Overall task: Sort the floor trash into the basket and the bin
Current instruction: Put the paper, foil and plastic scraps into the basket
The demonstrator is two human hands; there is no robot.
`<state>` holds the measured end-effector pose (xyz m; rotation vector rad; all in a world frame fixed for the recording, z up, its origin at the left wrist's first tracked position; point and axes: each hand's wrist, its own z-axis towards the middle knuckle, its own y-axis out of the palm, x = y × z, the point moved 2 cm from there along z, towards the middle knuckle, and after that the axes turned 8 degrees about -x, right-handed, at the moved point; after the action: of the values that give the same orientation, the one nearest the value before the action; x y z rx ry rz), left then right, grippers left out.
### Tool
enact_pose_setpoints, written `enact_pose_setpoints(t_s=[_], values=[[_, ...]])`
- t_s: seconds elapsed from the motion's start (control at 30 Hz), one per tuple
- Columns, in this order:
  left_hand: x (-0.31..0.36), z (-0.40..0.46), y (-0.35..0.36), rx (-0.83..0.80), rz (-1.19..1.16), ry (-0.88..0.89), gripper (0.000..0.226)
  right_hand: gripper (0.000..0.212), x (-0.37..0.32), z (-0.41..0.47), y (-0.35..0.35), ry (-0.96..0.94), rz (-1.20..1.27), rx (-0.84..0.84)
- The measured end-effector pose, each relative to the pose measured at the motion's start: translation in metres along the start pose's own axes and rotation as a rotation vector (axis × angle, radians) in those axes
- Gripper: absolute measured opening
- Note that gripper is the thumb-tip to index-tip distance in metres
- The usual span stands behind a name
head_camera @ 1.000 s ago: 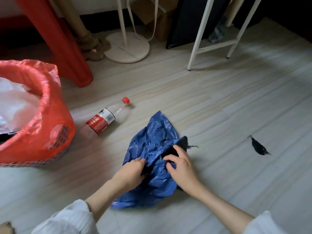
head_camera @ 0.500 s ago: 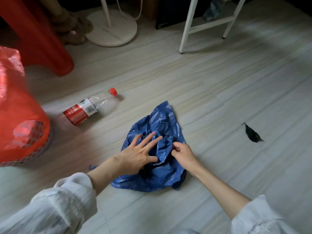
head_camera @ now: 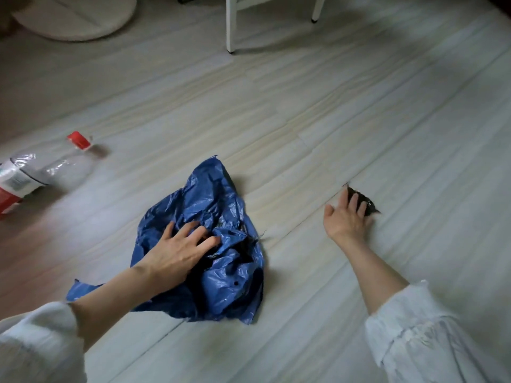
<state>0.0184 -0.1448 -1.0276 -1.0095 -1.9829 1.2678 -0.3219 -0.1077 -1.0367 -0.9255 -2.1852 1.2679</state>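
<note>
A crumpled blue plastic bag (head_camera: 221, 275) lies on the pale wooden floor in the middle of the head view. My left hand (head_camera: 179, 247) rests flat on top of it with the fingers spread. To the right, a small black scrap (head_camera: 367, 205) lies on the floor. My right hand (head_camera: 347, 214) is stretched out over it with fingers apart, and the fingertips touch the scrap. An empty clear bottle (head_camera: 41, 170) with a red cap and red label lies on its side at the left edge. Neither the basket nor the bin is in view.
A round white stand base (head_camera: 74, 17) sits at the top left. White furniture legs (head_camera: 231, 26) stand at the top centre. Bare floor stretches to the right and behind the scrap.
My right hand has left the blue bag and reached right to the black scrap. The left hand stays flat on the bag. The view has swung right, so the red-lined basket is out of frame.
</note>
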Motion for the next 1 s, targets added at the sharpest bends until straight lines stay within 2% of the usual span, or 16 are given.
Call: enact_pose_setpoints(t_s=[0.03, 0.17, 0.23, 0.3, 0.33, 0.43, 0.53, 0.63, 0.67, 0.73, 0.83, 0.9, 1.0], values=[[0.0, 0.004, 0.002, 0.023, -0.014, -0.015, 0.089, 0.057, -0.002, 0.002, 0.002, -0.019, 0.025, 0.009], [0.007, 0.016, -0.013, 0.029, -0.024, -0.027, 0.08, 0.043, -0.016, -0.004, 0.011, -0.35, -0.089, 0.36], [0.006, 0.019, -0.017, -0.039, -0.04, -0.071, 0.064, 0.041, -0.027, -0.015, 0.018, -0.461, -0.113, 0.417], [0.006, 0.02, -0.024, 0.008, -0.056, -0.082, 0.053, 0.037, -0.043, -0.03, 0.023, -0.568, -0.071, 0.454], [0.005, 0.016, -0.026, 0.027, -0.07, -0.114, 0.046, 0.039, -0.05, -0.037, 0.027, -0.576, -0.025, 0.448], [0.003, -0.008, -0.015, -0.147, -0.216, -0.228, 0.033, 0.036, -0.063, -0.052, 0.039, -0.568, 0.14, 0.391], [-0.002, -0.037, -0.003, -0.195, -0.307, -0.292, 0.03, 0.024, -0.068, -0.069, 0.055, -0.597, 0.127, 0.304], [-0.013, -0.07, 0.004, -0.088, -0.388, -0.327, 0.017, 0.01, -0.076, -0.082, 0.052, -0.529, 0.079, 0.157], [-0.016, -0.079, 0.006, -0.035, -0.395, -0.321, 0.011, 0.014, -0.08, -0.086, 0.049, -0.525, 0.043, 0.116], [-0.02, -0.093, 0.01, 0.043, -0.382, -0.321, 0.009, 0.02, -0.093, -0.101, 0.04, -0.599, 0.055, 0.057], [-0.028, -0.108, 0.015, 0.114, -0.359, -0.373, 0.018, 0.012, -0.133, -0.157, 0.019, -0.758, 0.375, 0.129], [-0.035, -0.115, 0.02, 0.125, -0.389, -0.441, 0.021, 0.008, -0.158, -0.204, 0.018, -0.876, 0.492, 0.114], [-0.044, -0.126, 0.023, 0.104, -0.455, -0.532, 0.024, 0.008, -0.175, -0.258, 0.048, -1.102, 0.358, 0.008]])
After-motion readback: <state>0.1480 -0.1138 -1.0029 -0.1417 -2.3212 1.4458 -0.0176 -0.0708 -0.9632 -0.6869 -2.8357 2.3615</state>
